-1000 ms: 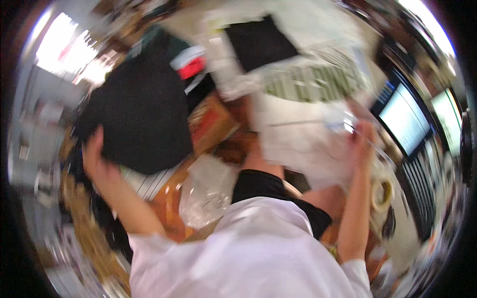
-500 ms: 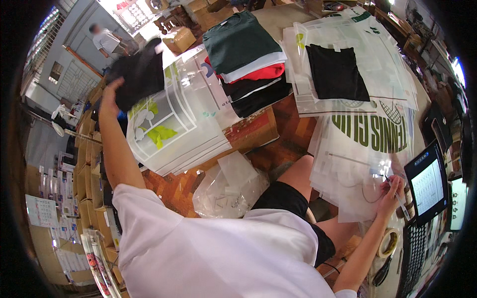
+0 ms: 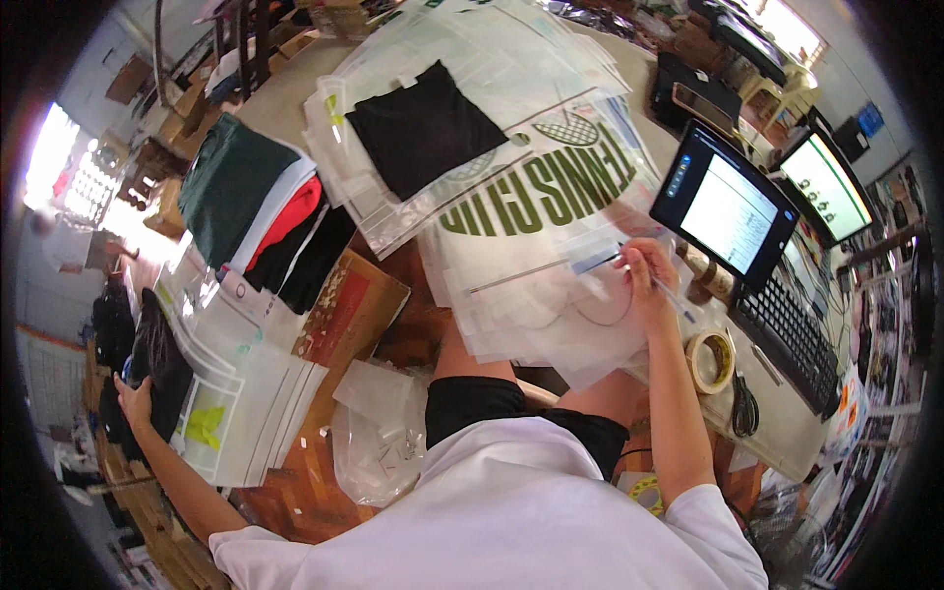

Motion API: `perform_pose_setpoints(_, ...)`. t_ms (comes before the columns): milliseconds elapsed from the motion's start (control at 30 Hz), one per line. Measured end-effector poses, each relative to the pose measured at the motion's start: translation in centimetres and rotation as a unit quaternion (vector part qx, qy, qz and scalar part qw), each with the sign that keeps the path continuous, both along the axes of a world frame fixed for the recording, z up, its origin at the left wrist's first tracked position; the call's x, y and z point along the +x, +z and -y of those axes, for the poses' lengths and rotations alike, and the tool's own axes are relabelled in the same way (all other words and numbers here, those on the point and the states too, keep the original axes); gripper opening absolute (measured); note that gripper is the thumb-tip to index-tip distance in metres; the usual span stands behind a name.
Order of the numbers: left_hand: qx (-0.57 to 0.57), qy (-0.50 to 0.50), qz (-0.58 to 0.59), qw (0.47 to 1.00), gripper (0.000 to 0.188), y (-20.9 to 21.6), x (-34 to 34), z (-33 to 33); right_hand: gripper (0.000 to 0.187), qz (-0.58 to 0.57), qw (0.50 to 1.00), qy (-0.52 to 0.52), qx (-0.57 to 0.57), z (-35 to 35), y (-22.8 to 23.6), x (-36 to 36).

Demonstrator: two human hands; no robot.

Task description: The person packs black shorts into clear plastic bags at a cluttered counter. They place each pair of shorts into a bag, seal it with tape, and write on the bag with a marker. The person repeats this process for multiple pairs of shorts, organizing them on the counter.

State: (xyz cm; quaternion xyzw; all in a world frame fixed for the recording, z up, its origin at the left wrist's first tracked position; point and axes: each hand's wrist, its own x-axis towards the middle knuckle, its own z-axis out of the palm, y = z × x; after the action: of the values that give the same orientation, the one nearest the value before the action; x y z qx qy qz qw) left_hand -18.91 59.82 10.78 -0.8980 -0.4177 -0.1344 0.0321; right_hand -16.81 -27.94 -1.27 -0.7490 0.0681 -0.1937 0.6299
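Observation:
At the far left, my left hand [image 3: 135,401] rests against a black folded garment [image 3: 164,366], fingers apart; where some fingertips meet the dark cloth is unclear. This garment lies on printed plastic sheets [image 3: 221,379]. My right hand [image 3: 649,278] is closed around a slim pen [image 3: 677,303], above a pile of translucent plastic sheets [image 3: 511,315] on the table. Another black folded garment [image 3: 423,128] lies on the far sheets, which bear large green lettering. Between the two piles of sheets stands a stack of folded shirts [image 3: 236,187], dark green, white, red and black.
A cardboard box [image 3: 344,320] and a clear plastic bag [image 3: 379,433] are by my legs. On the right are a tablet [image 3: 726,211], a second screen [image 3: 826,187], a keyboard [image 3: 787,344], a tape roll [image 3: 710,362] and black-handled scissors [image 3: 744,408].
My view has turned to the right. The black garment at my left hand, blurred by motion before, now lies on the sheets with my hand against it. My right hand still holds the pen.

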Motion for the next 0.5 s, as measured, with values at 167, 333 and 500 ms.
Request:
perform_pose_setpoints(167,0.282,-0.194,0.076,0.936,0.061,4.1,5.2,11.8,0.015,0.027,0.997,0.059,-0.048,-0.2,1.5,1.6)
perform_pose_setpoints(333,0.037,-0.611,0.139,0.779,0.048,2.0,15.4,39.7,0.023,0.010,0.985,0.086,-0.149,-0.9,3.1,4.4)
perform_pose_setpoints(500,-0.108,-0.656,-0.007,0.747,0.081,-3.8,22.8,55.7,0.025,0.015,0.980,0.086,-0.176,-0.7,1.8,5.0)
